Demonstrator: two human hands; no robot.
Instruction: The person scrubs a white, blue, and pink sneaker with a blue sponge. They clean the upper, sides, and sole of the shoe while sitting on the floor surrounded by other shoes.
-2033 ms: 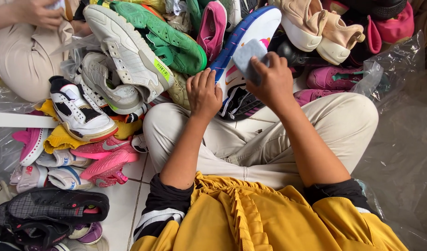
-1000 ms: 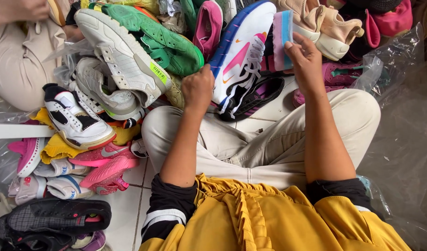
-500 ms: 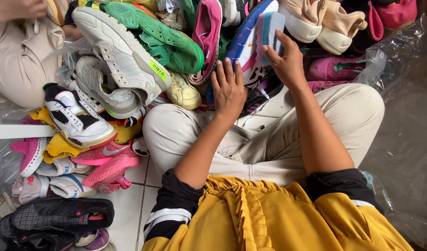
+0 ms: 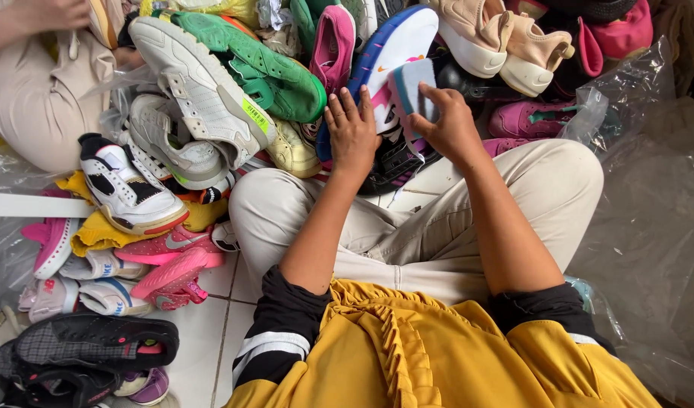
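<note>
Near the upper middle of the frame, the left hand [image 4: 352, 134] lies flat with fingers spread against the side of a white sneaker with a blue sole [image 4: 388, 47], steadying it against the heap; its grip is open, pressing and not clasping. Just to the right, the right hand [image 4: 446, 125] pinches a grey-blue sponge block [image 4: 412, 89] between thumb and fingers, grip closed on it, and holds it against the sneaker's side where the pink marking shows. The sneaker stands tilted, toe toward the top edge, its heel down by a dark shoe [image 4: 396, 162] resting over the person's crossed legs in beige trousers [image 4: 407, 227].

Judging by this, the wiping of this one sneaker is under way: the white upper looks fairly clean, though whether marks remain under the sponge cannot be told from this angle. Much seems left, since a large heap of shoes surrounds the person: a green sneaker [image 4: 264, 64] and a big white sneaker [image 4: 199, 83] at upper left, beige shoes [image 4: 505, 45] at upper right, pink shoes [image 4: 173, 264] at lower left, a black shoe [image 4: 90, 344] on the tiled floor [image 4: 203, 332]. At the top left corner, another person's hand [image 4: 48, 13] is at work apart.
</note>
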